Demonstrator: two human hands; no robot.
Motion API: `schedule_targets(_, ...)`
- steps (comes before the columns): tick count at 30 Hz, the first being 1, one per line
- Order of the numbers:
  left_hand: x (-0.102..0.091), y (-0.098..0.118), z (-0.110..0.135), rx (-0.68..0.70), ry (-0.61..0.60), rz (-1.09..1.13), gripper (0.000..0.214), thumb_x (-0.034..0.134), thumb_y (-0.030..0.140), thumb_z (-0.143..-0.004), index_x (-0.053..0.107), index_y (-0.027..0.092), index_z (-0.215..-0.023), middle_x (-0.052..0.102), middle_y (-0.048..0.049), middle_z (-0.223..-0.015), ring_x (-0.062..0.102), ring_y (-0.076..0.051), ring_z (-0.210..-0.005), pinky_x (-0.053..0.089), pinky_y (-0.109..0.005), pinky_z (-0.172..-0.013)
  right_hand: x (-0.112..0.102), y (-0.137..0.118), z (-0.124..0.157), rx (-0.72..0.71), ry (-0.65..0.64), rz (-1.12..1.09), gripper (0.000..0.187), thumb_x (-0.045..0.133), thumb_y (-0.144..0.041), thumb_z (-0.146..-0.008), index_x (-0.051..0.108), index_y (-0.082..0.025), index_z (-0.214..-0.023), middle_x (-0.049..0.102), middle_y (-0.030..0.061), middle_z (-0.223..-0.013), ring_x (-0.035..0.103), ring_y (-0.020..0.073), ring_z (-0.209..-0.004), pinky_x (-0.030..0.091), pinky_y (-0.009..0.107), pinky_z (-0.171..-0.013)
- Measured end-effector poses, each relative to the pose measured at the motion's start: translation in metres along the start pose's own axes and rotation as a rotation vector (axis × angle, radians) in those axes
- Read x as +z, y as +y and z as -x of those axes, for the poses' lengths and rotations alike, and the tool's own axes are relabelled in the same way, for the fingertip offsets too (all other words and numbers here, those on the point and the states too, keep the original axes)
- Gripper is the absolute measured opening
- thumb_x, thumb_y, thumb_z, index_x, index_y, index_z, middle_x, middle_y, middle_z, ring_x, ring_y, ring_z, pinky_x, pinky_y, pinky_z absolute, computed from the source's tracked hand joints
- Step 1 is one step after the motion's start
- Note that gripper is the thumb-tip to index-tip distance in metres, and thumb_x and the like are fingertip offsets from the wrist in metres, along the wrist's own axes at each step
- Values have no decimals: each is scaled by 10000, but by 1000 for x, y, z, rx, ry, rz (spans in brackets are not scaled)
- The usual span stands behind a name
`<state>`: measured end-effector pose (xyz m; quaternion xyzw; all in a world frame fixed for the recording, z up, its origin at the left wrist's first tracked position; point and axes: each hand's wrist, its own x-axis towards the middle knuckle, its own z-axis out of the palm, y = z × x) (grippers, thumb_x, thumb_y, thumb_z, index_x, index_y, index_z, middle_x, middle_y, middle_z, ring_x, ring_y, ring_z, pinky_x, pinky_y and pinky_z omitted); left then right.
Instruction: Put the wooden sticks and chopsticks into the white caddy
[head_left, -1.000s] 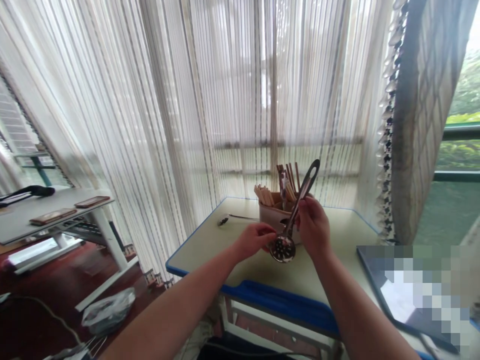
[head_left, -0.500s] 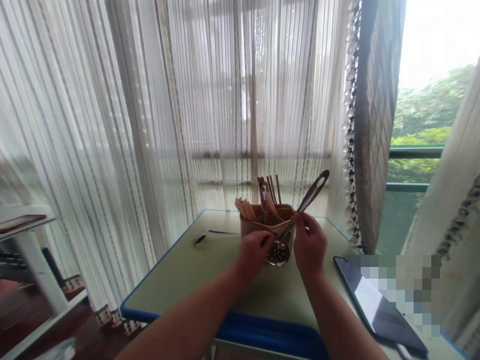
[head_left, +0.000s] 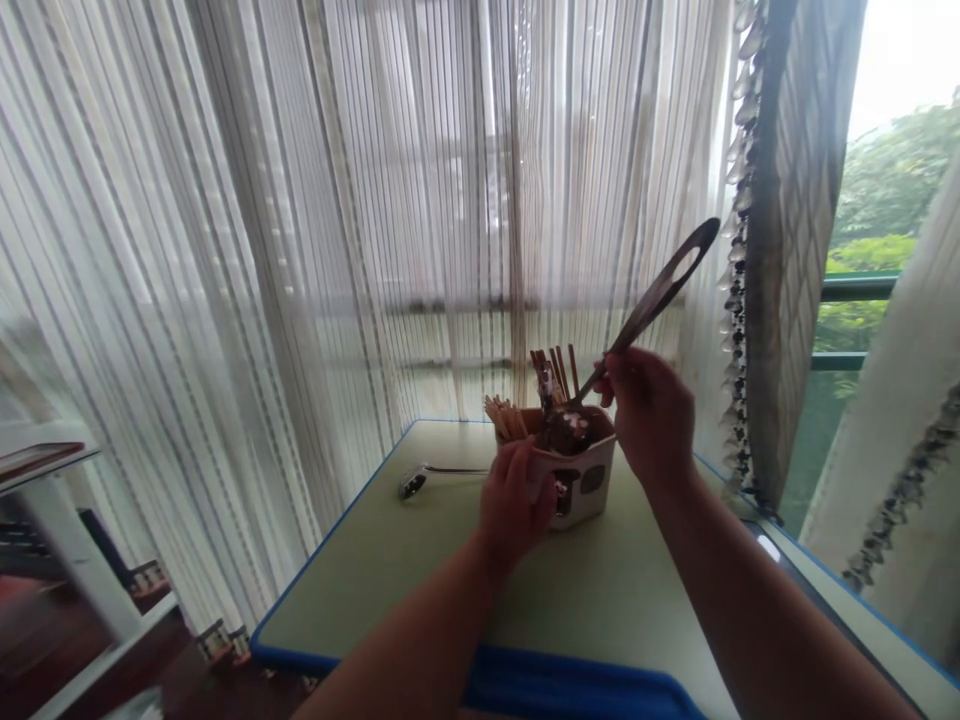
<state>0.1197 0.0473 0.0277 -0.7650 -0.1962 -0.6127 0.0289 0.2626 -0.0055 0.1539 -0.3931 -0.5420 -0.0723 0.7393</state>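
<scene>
My right hand point(head_left: 649, 415) is closed round the handle of a metal slotted spoon point(head_left: 654, 296). The spoon's perforated bowl sits inside the top of a beige utensil holder point(head_left: 581, 480), and its looped handle end points up to the right. My left hand point(head_left: 516, 500) grips the holder's front left side. Wooden chopsticks point(head_left: 506, 415) and darker utensils stand in the holder. The holder rests on a pale green table point(head_left: 420, 570) with a blue edge.
A metal ladle point(head_left: 414, 482) lies on the table left of the holder. Sheer curtains hang close behind the table, with a heavier patterned curtain point(head_left: 787, 250) at the right. A dark flat object lies at the table's right edge. A white table stands at far left.
The slotted spoon went from in front of the holder, bowl low near my left hand, up into the holder's top. My left hand moved from the spoon's bowl onto the holder.
</scene>
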Motion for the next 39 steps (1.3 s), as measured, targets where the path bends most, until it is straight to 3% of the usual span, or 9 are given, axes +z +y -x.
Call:
schedule_targets(4, 0, -1, -2, -15, -17, -153, 467, 504, 241, -848, 423, 144, -1297, 536, -145, -1127, 531, -229, -1045, 498, -383, -899, 12, 5, -4, -76, -33, 34, 224, 563, -392, -848, 631, -183, -893, 619, -18, -654, 557, 85, -537, 451, 221, -523)
schedule_targets(12, 8, -4, -3, -72, -63, -281, 494, 518, 247, -836, 450, 152, -1317, 514, -140, -1158, 508, -239, -1081, 482, -378, -929, 18, 13, -10, -138, -194, 60, 209, 568, -391, -843, 630, -196, -885, 623, -20, -637, 578, 99, -550, 474, 239, -570)
schedule_targets(17, 9, -7, -6, -86, -126, -305, 467, 515, 224, -832, 499, 183, -1297, 510, -123, -1229, 505, -237, -1094, 466, -373, -964, 18, 10, -8, -255, -313, 151, 174, 558, -367, -844, 640, -215, -864, 673, -2, -717, 618, 113, -607, 482, 236, -598)
schedule_targets(21, 13, -11, -8, -93, -124, -302, 474, 520, 218, -825, 510, 183, -1298, 501, -123, -1244, 496, -242, -1114, 460, -380, -974, 13, 12, 2, -313, -328, 199, 158, 569, -363, -826, 645, -225, -835, 692, 14, -755, 623, 124, -623, 492, 241, -599)
schedule_targets(30, 18, -27, -9, -95, -106, -293, 421, 513, 187, -834, 569, 229, -1249, 450, -114, -1349, 501, -239, -1169, 460, -383, -986, 15, 32, 6, -328, -321, 227, 170, 571, -371, -826, 665, -230, -817, 703, 26, -775, 634, 137, -645, 502, 255, -616)
schedule_targets(36, 18, -30, -8, -96, -88, -298, 384, 508, 167, -830, 594, 230, -1198, 465, -112, -1350, 522, -233, -1159, 480, -385, -959, 32, 62, 11, -132, -435, 219, 251, 557, -434, -816, 676, -212, -811, 690, 16, -694, 628, 149, -593, 486, 263, -567)
schedule_targets(39, 15, -27, -7, -105, -94, -268, 379, 517, 174, -825, 589, 212, -1195, 482, -117, -1339, 538, -232, -1141, 488, -377, -951, 37, 76, 19, -104, -447, 266, 270, 563, -445, -811, 697, -213, -783, 686, 19, -672, 637, 171, -616, 495, 295, -604)
